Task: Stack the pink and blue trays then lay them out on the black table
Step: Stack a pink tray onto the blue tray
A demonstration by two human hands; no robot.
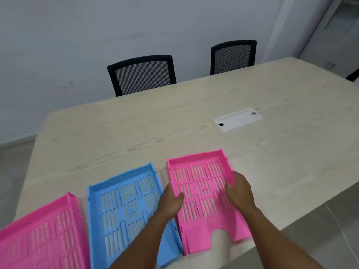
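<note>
Pink plastic shows at the near left corner of the bench (194, 117): the left pink tray (44, 233), partly cut by the picture edge. Just beside it lies the blue tray (126, 206), then the right pink tray (202, 193) at the near edge. So I count two pink trays and one blue, all flat, none stacked.

The left hand (172, 200) grips the left wall of the right pink tray, and the right hand (240, 189) grips its right wall. I judge stacking is only starting; the next move calls for lifting this tray level and setting it squarely into the blue one.

Two black chairs (143, 74) stand behind the far edge.
</note>
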